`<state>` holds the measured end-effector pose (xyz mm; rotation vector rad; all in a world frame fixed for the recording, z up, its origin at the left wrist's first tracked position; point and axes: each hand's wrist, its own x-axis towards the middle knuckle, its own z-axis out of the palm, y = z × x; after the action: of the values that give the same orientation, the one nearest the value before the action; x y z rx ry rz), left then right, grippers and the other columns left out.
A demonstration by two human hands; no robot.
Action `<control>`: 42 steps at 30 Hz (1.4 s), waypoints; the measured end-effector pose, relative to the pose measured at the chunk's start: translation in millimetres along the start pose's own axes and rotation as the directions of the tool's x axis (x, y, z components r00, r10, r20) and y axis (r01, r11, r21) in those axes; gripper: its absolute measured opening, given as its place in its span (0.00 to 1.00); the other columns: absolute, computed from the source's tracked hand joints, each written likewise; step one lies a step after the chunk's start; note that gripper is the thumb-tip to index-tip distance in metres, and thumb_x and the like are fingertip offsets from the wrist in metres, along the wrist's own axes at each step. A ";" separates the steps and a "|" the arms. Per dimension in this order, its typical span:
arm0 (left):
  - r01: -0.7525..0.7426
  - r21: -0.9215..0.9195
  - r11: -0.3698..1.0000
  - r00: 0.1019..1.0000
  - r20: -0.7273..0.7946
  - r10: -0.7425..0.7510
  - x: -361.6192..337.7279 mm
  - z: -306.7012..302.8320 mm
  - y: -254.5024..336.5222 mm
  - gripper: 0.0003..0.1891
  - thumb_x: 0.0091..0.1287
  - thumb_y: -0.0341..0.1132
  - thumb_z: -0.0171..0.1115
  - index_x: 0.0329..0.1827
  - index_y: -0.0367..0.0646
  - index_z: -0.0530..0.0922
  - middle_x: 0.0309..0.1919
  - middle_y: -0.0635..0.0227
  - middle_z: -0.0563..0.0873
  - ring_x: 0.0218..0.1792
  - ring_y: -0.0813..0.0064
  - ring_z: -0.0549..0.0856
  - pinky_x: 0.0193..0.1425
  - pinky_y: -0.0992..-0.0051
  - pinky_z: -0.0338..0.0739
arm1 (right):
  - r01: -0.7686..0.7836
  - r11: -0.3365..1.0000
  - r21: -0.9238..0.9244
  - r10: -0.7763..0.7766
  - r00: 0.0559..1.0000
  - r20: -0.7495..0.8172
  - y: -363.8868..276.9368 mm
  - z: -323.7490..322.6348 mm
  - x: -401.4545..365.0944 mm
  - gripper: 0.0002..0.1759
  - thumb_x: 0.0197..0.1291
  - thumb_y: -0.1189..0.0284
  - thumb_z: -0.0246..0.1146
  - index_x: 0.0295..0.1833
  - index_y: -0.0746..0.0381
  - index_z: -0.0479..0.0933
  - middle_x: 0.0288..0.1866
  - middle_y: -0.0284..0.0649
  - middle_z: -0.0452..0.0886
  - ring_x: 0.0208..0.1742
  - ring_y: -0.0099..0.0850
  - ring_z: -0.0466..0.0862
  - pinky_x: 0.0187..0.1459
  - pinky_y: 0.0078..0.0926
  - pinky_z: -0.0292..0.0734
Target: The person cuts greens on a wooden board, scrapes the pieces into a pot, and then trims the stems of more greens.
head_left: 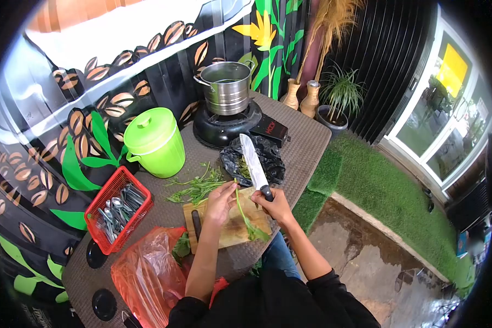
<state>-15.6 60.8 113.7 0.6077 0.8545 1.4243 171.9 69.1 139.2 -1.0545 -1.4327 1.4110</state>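
My left hand (222, 200) pinches a thin green leafy stalk (241, 209) near its upper end; its leaves hang down over a wooden cutting board (228, 236). In my right hand (274, 206) is a knife (253, 162), gripped by its black handle, the wide blade pointing up and away from me. Behind the blade, a black plastic bag (274, 158) lies open with green scraps inside. More leafy stalks (201, 187) lie just beyond the board, left of the bag. A second dark handle (196, 223) rests on the board's left side, partly hidden by my left forearm.
A steel pot (227, 90) stands on a black gas stove (213, 130) at the table's far end. Along the left are a lime-green lidded bucket (157, 145), a red basket (105, 244) of cutlery and a red plastic bag (147, 268). The table edge (307, 183) runs along my right.
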 end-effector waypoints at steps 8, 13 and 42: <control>0.165 0.072 0.984 0.980 0.103 -0.171 15.2 -17.7 -1.4 0.10 0.65 0.33 0.61 0.46 0.38 0.79 0.37 0.70 0.83 0.35 0.81 0.82 0.40 0.81 0.79 | 0.230 0.801 -0.552 -0.295 0.955 -0.029 10.4 -26.1 58.6 0.13 0.50 0.66 0.67 0.33 0.66 0.80 0.19 0.36 0.77 0.21 0.21 0.73 0.26 0.25 0.67; 0.161 -0.074 0.984 0.987 0.035 -0.158 35.3 -25.8 -12.3 0.10 0.65 0.32 0.61 0.46 0.40 0.79 0.37 0.71 0.83 0.36 0.78 0.82 0.42 0.79 0.79 | 0.130 0.741 -0.659 -0.282 0.951 -0.129 21.2 -20.6 118.1 0.13 0.48 0.61 0.67 0.33 0.60 0.82 0.25 0.47 0.80 0.29 0.44 0.82 0.33 0.38 0.74; -0.313 0.100 0.944 0.939 0.182 0.292 -15.3 31.3 -3.8 0.10 0.60 0.21 0.63 0.44 0.33 0.82 0.38 0.67 0.82 0.36 0.82 0.77 0.38 0.83 0.69 | -0.019 0.968 0.250 0.015 1.000 0.018 -23.1 1.4 -29.7 0.19 0.72 0.57 0.44 0.42 0.62 0.71 0.16 0.28 0.62 0.14 0.17 0.59 0.17 0.15 0.55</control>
<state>12.7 49.4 131.0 0.9759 0.7458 1.5777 179.0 40.0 162.1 -0.8975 -1.2207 1.5690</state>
